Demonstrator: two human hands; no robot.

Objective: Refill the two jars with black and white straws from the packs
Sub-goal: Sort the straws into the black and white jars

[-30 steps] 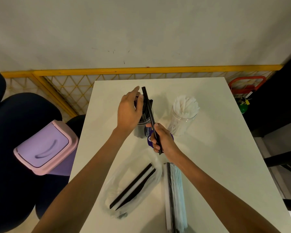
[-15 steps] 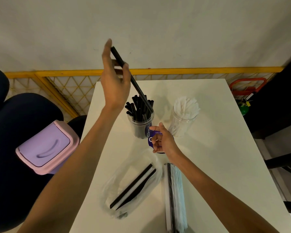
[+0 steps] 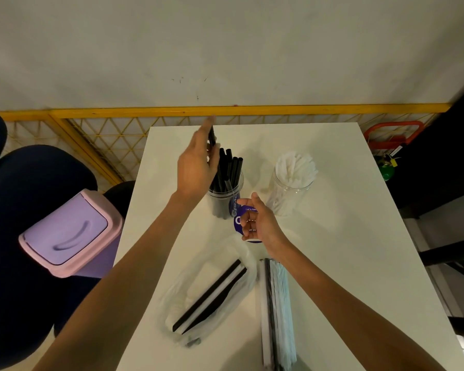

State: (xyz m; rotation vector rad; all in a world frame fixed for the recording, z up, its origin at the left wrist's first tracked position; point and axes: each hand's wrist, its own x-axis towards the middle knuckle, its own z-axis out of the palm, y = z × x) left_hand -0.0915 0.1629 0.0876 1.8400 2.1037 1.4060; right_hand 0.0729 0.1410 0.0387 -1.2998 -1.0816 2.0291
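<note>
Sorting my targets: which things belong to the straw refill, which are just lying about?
Job: clear jar of black straws, clear jar of white straws, bagged black-straw pack, white-straw pack, black straw in left hand.
Idle: lilac swing-lid bin, purple round label.

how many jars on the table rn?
2: jar of black straws mid-table, beside the left hand holding a black straw; jar of white straws just right of it. None seems hidden.
</note>
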